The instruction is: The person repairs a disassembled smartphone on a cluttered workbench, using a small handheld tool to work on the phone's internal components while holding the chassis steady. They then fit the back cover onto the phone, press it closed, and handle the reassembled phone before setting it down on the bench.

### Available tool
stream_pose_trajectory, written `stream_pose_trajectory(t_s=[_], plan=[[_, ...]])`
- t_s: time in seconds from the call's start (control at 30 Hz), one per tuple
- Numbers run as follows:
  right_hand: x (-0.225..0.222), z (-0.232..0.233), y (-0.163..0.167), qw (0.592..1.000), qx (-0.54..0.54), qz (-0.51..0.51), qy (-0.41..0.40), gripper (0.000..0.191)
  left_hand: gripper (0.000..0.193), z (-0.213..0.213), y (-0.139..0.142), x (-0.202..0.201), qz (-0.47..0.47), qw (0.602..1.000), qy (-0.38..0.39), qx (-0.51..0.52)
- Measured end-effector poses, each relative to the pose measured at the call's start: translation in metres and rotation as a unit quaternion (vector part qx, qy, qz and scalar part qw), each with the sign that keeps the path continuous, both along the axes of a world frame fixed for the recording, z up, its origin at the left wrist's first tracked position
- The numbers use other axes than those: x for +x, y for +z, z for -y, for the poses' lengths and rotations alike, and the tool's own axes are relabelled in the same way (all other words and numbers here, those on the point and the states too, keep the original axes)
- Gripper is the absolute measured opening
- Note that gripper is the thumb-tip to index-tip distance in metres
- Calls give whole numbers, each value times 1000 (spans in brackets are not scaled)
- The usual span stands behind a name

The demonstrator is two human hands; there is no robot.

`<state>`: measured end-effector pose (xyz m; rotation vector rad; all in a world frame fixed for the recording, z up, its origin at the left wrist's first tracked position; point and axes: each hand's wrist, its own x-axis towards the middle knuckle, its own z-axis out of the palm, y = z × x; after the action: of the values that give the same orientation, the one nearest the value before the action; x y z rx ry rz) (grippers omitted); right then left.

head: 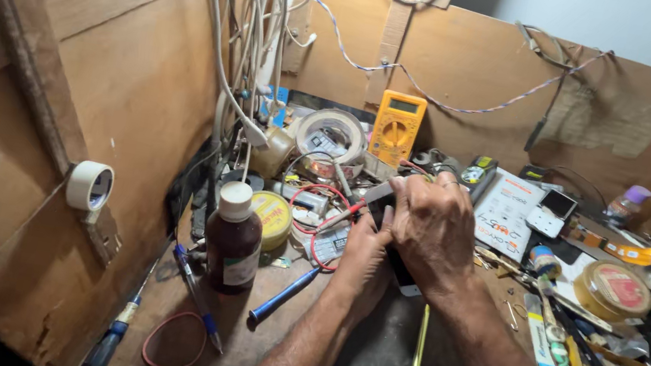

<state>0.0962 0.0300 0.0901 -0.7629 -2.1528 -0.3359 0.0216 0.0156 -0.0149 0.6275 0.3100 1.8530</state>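
My left hand (361, 263) and my right hand (433, 230) meet over the middle of a cluttered workbench. Both close around a dark, flat phone-like device (400, 271), mostly hidden under the fingers. My right hand lies on top of it, with a thin metal tool (377, 189) sticking out to the upper left of its fingers. A red wire (310, 222) loops just left of my hands.
A brown bottle (234, 240) with a white cap stands to the left, beside a yellow tin (273, 218). A yellow multimeter (397, 126) leans on the back wall. Tape rolls (612, 289), screwdrivers (284, 293), a red rubber band (174, 340) and cables (249, 32) crowd the bench.
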Motion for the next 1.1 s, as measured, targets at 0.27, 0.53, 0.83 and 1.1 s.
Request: stream_pose_trajectory(t_s=[0.27, 0.53, 0.83, 1.1], plan=[[38, 52, -25, 998, 28, 50, -22, 18, 33, -15, -11, -8, 67, 997, -23, -43], [49, 71, -32, 996, -23, 32, -76, 21, 29, -18, -17, -12, 69, 995, -41, -62], [62, 80, -42, 997, -55, -12, -49, 21, 20, -24, -20, -14, 123, 987, -58, -90], [62, 77, -40, 992, -108, -59, 26, 19, 28, -25, -22, -19, 104, 990, -63, -64]])
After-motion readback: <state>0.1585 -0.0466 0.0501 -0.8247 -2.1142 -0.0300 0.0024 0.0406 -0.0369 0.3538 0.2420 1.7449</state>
